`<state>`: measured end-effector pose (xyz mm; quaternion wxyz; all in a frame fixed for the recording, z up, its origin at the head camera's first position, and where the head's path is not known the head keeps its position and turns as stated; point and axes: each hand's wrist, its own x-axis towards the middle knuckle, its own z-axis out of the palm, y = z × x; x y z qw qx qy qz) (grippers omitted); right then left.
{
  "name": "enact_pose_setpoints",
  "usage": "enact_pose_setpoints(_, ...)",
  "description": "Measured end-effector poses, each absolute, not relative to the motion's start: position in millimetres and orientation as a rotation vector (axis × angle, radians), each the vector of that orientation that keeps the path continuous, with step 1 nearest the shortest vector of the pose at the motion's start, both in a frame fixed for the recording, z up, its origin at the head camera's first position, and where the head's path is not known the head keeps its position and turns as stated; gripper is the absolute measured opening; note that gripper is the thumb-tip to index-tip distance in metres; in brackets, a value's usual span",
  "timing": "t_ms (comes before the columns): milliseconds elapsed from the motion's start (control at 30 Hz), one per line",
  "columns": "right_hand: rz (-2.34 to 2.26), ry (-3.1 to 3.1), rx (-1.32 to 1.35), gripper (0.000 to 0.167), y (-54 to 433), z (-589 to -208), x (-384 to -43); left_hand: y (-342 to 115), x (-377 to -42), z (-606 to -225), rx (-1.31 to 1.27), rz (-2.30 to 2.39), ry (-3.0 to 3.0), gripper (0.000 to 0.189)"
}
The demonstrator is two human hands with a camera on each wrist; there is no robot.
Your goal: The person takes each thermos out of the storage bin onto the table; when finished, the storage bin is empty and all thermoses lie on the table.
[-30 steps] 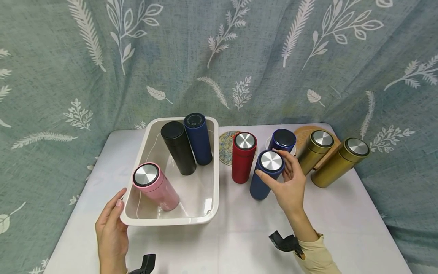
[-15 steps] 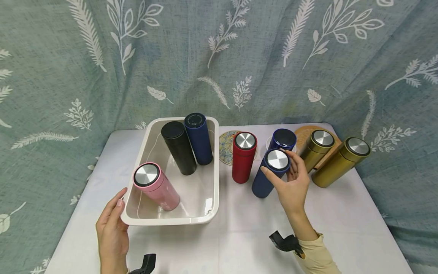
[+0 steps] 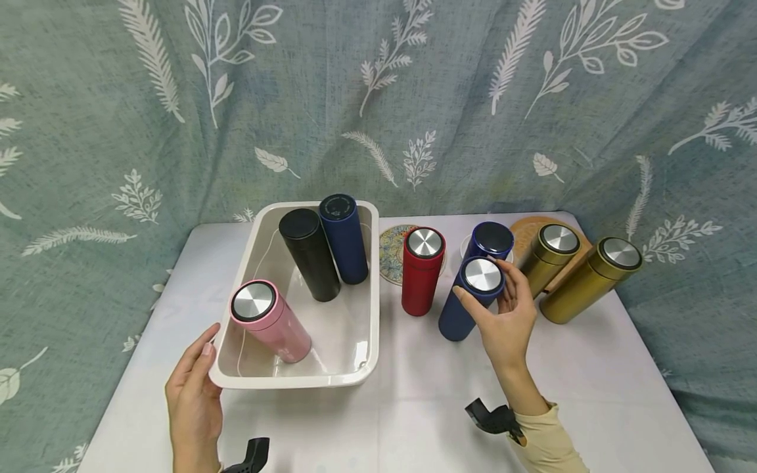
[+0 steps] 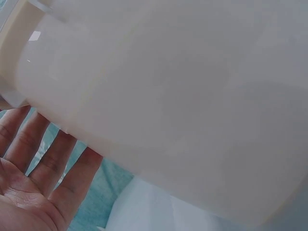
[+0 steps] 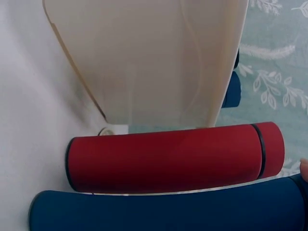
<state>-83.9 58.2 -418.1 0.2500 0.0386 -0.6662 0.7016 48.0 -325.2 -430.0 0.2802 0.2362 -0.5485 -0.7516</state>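
Observation:
My right hand (image 3: 507, 325) pinches the silver-topped lid of a dark blue thermos (image 3: 455, 317), thumb on the near left side and fingers on the far right. In the right wrist view that blue thermos (image 5: 163, 211) lies alongside a red thermos (image 5: 163, 161), with only a fingertip showing at its lid. My left hand (image 3: 194, 391) is at the near left corner of a white plastic bin (image 3: 296, 382). The left wrist view shows its straight fingers (image 4: 72, 185) against the bin's outer wall (image 4: 183, 96). The bin holds a pink thermos (image 3: 278, 332), a black one (image 3: 313, 263) and a blue one (image 3: 347, 253).
A glossy blue thermos (image 3: 492, 238) stands just behind the held one. Two gold thermoses (image 3: 547, 256) are at the right, one before a round woven mat (image 3: 526, 230). A patterned round mat (image 3: 393, 256) lies behind the red thermos. A leafy green curtain (image 3: 378, 98) hangs behind the table.
My right hand and the blue thermos have shifted slightly right, its lid closer to the glossy blue thermos. My left hand and the bin have stayed where they were.

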Motion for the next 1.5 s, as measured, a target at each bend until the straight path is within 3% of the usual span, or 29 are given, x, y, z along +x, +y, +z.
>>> enact_pose_setpoints(1500,1.72,-1.808,0.093,0.078,51,-429,-85,-327,47,-432,0.634,-2.029,-1.444,0.033)
